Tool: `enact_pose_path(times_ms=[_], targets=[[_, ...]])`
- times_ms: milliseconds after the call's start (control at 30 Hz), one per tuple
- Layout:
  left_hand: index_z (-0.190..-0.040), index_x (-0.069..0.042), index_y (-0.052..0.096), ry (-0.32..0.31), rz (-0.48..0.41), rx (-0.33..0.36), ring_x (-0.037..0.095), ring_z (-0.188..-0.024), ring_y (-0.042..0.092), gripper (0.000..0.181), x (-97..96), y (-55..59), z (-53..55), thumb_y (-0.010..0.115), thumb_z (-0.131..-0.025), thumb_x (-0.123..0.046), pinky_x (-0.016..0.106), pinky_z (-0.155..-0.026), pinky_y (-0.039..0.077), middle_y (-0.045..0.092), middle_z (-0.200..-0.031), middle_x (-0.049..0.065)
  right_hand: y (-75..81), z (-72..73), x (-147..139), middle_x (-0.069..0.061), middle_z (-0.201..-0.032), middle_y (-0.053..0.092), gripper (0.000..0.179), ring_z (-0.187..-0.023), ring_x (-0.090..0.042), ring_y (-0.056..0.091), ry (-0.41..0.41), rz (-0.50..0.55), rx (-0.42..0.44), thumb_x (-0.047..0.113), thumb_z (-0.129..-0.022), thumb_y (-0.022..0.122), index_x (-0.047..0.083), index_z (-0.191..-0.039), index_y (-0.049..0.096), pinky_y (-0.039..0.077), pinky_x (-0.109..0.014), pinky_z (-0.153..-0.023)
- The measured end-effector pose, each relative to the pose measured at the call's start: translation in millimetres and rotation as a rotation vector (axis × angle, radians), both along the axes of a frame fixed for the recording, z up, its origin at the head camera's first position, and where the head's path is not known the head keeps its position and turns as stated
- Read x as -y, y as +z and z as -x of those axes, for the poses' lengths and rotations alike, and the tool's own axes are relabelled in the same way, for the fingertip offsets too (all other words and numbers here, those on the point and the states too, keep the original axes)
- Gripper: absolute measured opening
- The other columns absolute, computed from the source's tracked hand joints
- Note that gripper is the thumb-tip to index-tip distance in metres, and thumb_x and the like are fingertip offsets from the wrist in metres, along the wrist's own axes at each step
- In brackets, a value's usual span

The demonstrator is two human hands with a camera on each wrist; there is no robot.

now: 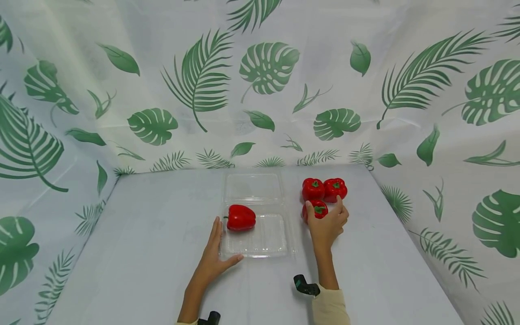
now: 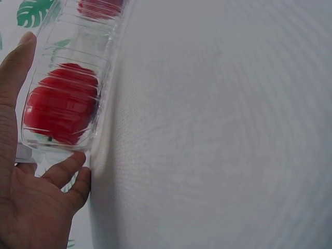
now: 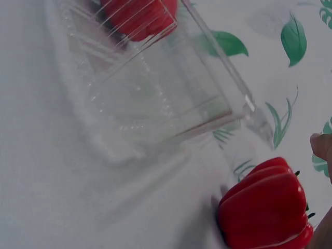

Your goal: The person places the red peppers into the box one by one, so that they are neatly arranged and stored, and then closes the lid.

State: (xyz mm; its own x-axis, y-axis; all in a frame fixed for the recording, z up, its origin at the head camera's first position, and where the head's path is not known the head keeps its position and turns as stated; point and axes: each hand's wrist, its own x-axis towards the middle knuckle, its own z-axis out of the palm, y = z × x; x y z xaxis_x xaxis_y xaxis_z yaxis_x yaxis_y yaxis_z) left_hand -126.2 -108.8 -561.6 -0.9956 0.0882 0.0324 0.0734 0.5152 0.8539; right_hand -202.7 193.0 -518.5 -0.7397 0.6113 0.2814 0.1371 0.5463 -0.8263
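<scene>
Inspect the tabletop [image 1: 154, 234] from left to right.

The left hand [image 1: 210, 259] is released: its fingers extend along the left wall of the clear container [image 1: 268, 234], with the thumb spread toward the near side. Firm contact cannot be confirmed.

The container sits about midway between the tabletop's left and right edges. Its lid [image 1: 253, 186] lies folded back toward the far edge. 1 red pepper [image 1: 241, 218] lies on its side in the left part of the base, stem toward the tabletop's left edge.

Toward the tabletop's far right corner, 3 more are grouped, stems upward: the rear left pepper [image 1: 313, 189], the near pepper [image 1: 319, 210] and the rear right pepper [image 1: 335, 189].

The right hand [image 1: 329, 225] is positioned at the near pepper, thumb at its left, fingers spread to its right. No completed grasp is visible; fingertip contact cannot be determined.

Status, judged from this layout: filling is at an early stage. 1 of 4 visible peppers is inside; 3 are outside, and the lid is not yet closed.
</scene>
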Motion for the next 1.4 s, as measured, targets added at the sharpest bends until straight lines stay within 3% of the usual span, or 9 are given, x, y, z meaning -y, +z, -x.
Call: enact_pose_path(times_ms=[167,300,867,1400], targets=[[-0.159,-0.025,0.007,0.003,0.003,0.003,0.027,-0.153,0.012,0.115,0.7,0.9,0.7,0.081,-0.073,-0.045,0.057,-0.113,0.028,0.004,-0.166,-0.006,-12.1,-3.2,-4,-0.024,-0.147,0.029,0.099,-0.137,-0.037,0.032,0.038,0.078,0.110,0.042,-0.080,0.076,0.010,-0.153,0.019,0.033,-0.073,-0.102],[-0.159,-0.026,0.006,0.000,-0.008,0.010,0.027,-0.153,0.011,0.115,0.4,0.7,0.5,0.081,-0.074,-0.045,0.057,-0.114,0.027,0.003,-0.166,-0.006,-20.2,-5.1,-3,-0.025,-0.146,0.030,0.101,-0.135,-0.039,0.035,0.063,0.100,0.146,0.041,-0.079,0.077,0.010,-0.154,0.017,0.036,-0.073,-0.101],[-0.158,-0.026,0.006,0.001,0.003,0.008,0.026,-0.153,0.011,0.115,-0.3,0.5,0.6,0.081,-0.073,-0.046,0.056,-0.114,0.027,0.002,-0.166,-0.007,-32.2,-6.4,4,-0.023,-0.145,0.033,0.092,-0.136,-0.039,0.036,0.088,0.123,0.119,0.028,-0.081,0.077,0.007,-0.151,0.021,0.043,-0.064,-0.102],[-0.159,-0.025,0.007,-0.007,-0.012,-0.014,0.028,-0.153,0.011,0.115,0.1,-0.7,-0.1,0.081,-0.074,-0.045,0.057,-0.113,0.027,0.002,-0.166,-0.006,-39.1,-2.6,1,-0.018,-0.151,0.036,0.089,-0.142,-0.036,0.034,0.117,0.185,0.058,0.017,-0.080,0.078,0.005,-0.149,0.024,0.037,-0.060,-0.111]])
